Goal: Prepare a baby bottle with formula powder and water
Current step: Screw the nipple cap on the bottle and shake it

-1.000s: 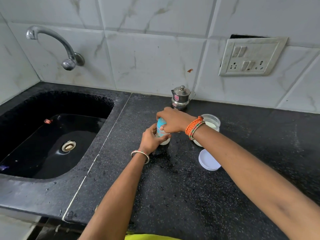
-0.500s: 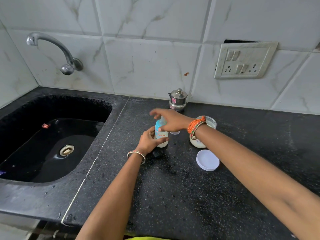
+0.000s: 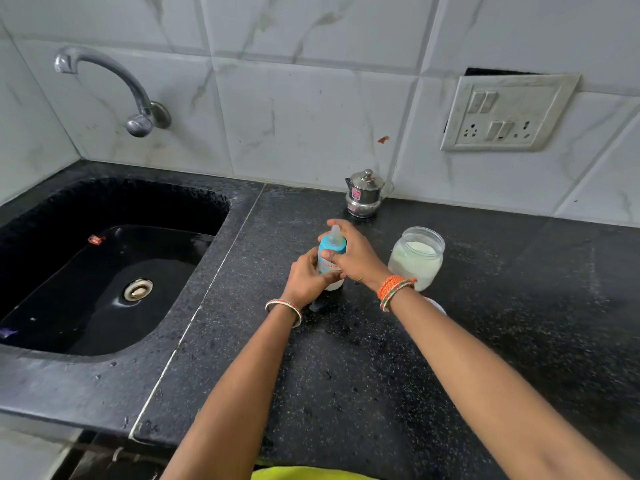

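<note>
**Q:** So where was the baby bottle (image 3: 331,261) at that point, and what were the hands doing with it?

**A:** It stood upright on the black counter (image 3: 346,375), about mid-counter, with the open formula jar (image 3: 417,258) just beside it at 3 o'clock. The left hand (image 3: 304,280) was wrapped closed around the lower body, bracing it. The right hand (image 3: 353,259) was curled over the blue collar (image 3: 331,247), fingers closed on the ring and the teat (image 3: 334,234) poking up between them. Looked to me like the collar was being screwed on, though I couldn't tell how far the thread had gone.

**Q:** Any tips for that step?

**A:** Keep the base planted, turn only the ring, and stay off the teat. If it's cross-threaded it'll leak on the shake, so start it square.

**Q:** Much room to work?

**A:** Plenty toward 6 o'clock, that stretch of counter was bare. The tight side was 3 o'clock: the jar had no lid on it, and the right wrist sat nearly against it, so a swung elbow could tip powder out. The white lid (image 3: 437,304) was mostly hidden under that forearm. A small steel pot (image 3: 366,194) sat at 12 o'clock near the wall, well apart. The sink (image 3: 114,271) edge was off at 9 o'clock, not close enough to worry about.
</note>
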Demonstrator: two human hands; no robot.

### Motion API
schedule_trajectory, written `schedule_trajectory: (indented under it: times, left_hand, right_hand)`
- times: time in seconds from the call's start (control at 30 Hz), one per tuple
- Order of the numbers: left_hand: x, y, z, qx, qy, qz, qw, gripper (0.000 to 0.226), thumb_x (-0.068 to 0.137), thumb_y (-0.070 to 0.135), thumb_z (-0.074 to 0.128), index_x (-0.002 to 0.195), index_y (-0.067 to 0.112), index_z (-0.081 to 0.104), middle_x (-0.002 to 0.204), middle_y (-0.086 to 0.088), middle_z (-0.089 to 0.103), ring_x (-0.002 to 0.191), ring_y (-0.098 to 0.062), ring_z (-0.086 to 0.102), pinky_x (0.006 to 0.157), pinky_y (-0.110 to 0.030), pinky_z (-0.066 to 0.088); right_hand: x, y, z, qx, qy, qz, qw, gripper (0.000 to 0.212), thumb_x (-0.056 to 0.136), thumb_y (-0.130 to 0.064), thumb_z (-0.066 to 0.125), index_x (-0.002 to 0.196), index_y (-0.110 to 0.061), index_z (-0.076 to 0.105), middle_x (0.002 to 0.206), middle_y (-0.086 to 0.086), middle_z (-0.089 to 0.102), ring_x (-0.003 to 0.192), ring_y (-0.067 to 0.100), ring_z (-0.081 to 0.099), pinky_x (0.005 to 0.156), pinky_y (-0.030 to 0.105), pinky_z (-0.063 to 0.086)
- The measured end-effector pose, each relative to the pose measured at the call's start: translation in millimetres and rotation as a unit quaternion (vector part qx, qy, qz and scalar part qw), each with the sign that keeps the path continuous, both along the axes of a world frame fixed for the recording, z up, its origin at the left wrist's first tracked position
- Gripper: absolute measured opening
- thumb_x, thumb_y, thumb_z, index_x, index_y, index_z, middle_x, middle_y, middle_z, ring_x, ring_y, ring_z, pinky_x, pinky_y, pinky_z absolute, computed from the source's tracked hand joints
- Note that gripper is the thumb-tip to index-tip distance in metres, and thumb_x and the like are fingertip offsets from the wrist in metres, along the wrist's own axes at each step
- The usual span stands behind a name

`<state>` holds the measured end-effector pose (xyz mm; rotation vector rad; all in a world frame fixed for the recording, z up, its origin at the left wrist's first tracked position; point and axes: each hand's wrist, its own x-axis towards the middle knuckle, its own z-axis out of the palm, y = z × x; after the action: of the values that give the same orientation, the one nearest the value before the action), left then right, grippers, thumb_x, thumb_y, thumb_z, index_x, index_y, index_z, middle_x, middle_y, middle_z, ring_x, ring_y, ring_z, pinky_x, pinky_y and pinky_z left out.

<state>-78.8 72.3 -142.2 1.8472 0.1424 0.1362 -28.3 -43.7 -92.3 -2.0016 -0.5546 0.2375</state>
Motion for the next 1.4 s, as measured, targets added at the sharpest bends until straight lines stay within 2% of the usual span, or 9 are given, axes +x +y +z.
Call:
schedule_trajectory:
  times: [0.27, 0.43, 0.5, 0.6, 0.77, 0.87, 1.0, 1.17, 1.4]
  left_hand:
    - [-10.7, -19.9, -1.3, 0.026, -0.065, 0.124, 0.99, 0.015, 0.099, 0.016, 0.046, 0.087, 0.018, 0.055, 0.073, 0.011, 0.06, 0.062, 0.009, 0.057, 0.053, -0.005, 0.039]
    - [-6.2, 1.3, 4.3, 0.036, -0.008, 0.021, 0.999, 0.03, 0.076, 0.007, 0.073, 0.101, 0.015, 0.057, 0.086, 0.008, 0.064, 0.081, -0.006, 0.061, 0.069, -0.004, 0.044]
    - [-1.2, 11.8, 5.8, -0.026, 0.028, -0.037, 0.999, 0.047, 0.071, 0.004, 0.079, 0.113, 0.01, 0.058, 0.1, -0.001, 0.068, 0.093, -0.014, 0.066, 0.087, -0.023, 0.051]
    - [2.8, 22.4, 10.5, -0.047, 0.056, -0.106, 0.992, 0.046, 0.075, -0.005, 0.072, 0.116, 0.004, 0.055, 0.099, 0.0, 0.067, 0.086, -0.003, 0.066, 0.081, -0.02, 0.052]
    - [-0.2, 21.4, 7.6, -0.043, 0.039, -0.101, 0.993, 0.047, 0.077, -0.005, 0.071, 0.118, 0.005, 0.051, 0.099, 0.002, 0.065, 0.088, -0.003, 0.065, 0.078, -0.016, 0.051]
    - [-4.7, 12.9, -2.7, -0.011, -0.01, -0.031, 0.999, 0.052, 0.069, 0.007, 0.076, 0.116, 0.012, 0.054, 0.101, 0.0, 0.067, 0.093, -0.011, 0.065, 0.083, -0.024, 0.052]
    - [-14.2, 0.2, -5.3, 0.037, -0.063, 0.041, 0.996, 0.041, 0.078, 0.008, 0.068, 0.117, 0.013, 0.055, 0.097, 0.005, 0.065, 0.085, 0.002, 0.06, 0.07, -0.01, 0.044]
    - [-13.3, 4.1, -4.7, 0.014, -0.046, 0.034, 0.998, 0.049, 0.074, 0.008, 0.076, 0.117, 0.017, 0.054, 0.095, 0.008, 0.066, 0.082, -0.003, 0.063, 0.062, -0.007, 0.048]
    - [-12.3, 1.4, -4.8, -0.036, -0.031, 0.022, 0.999, 0.054, 0.07, 0.009, 0.081, 0.116, 0.018, 0.053, 0.103, 0.006, 0.065, 0.091, -0.001, 0.061, 0.075, -0.004, 0.047]
  right_hand:
    - [-46.2, 47.4, -12.3, 0.079, -0.075, -0.299, 0.948, 0.05, 0.079, -0.018, 0.069, 0.122, -0.019, 0.044, 0.123, 0.006, 0.051, 0.108, 0.018, 0.053, 0.091, 0.03, 0.045]
    - [-22.8, 11.0, -1.1, 0.032, -0.01, -0.095, 0.995, 0.048, 0.084, -0.012, 0.068, 0.129, -0.011, 0.053, 0.121, 0.005, 0.061, 0.105, 0.011, 0.055, 0.097, 0.025, 0.044]
    - [-6.7, -8.5, 4.4, 0.034, 0.066, 0.015, 0.997, 0.051, 0.085, -0.007, 0.067, 0.133, -0.01, 0.051, 0.129, 0.006, 0.059, 0.115, 0.013, 0.056, 0.105, 0.035, 0.043]
    - [3.2, -17.6, 6.4, -0.001, 0.088, 0.091, 0.992, 0.054, 0.088, -0.01, 0.065, 0.138, -0.009, 0.046, 0.136, 0.008, 0.054, 0.124, 0.017, 0.053, 0.106, 0.036, 0.043]
    - [-16.2, 0.5, -10.1, 0.041, 0.021, -0.042, 0.998, 0.045, 0.085, -0.011, 0.067, 0.128, -0.011, 0.055, 0.125, 0.007, 0.062, 0.114, 0.014, 0.055, 0.102, 0.024, 0.044]
    - [-34.3, 11.4, -19.5, 0.051, -0.068, -0.165, 0.983, 0.041, 0.082, -0.015, 0.07, 0.122, -0.016, 0.061, 0.116, 0.001, 0.067, 0.115, 0.016, 0.054, 0.111, 0.044, 0.033]
    - [-60.4, 28.6, -9.1, 0.025, -0.084, -0.263, 0.961, 0.04, 0.086, -0.017, 0.064, 0.125, -0.017, 0.059, 0.12, 0.004, 0.065, 0.121, 0.019, 0.044, 0.116, 0.043, 0.022]
    - [-44.3, 13.8, -0.2, 0.078, 0.033, -0.143, 0.986, 0.04, 0.083, -0.013, 0.07, 0.121, -0.015, 0.059, 0.117, 0.002, 0.065, 0.106, 0.015, 0.059, 0.102, 0.041, 0.045]
    - [-1.7, -5.9, 21.9, 0.117, 0.021, -0.094, 0.989, 0.052, 0.073, 0.017, 0.052, 0.109, -0.018, 0.061, 0.125, 0.0, 0.059, 0.12, 0.011, 0.047, 0.11, 0.033, 0.034]
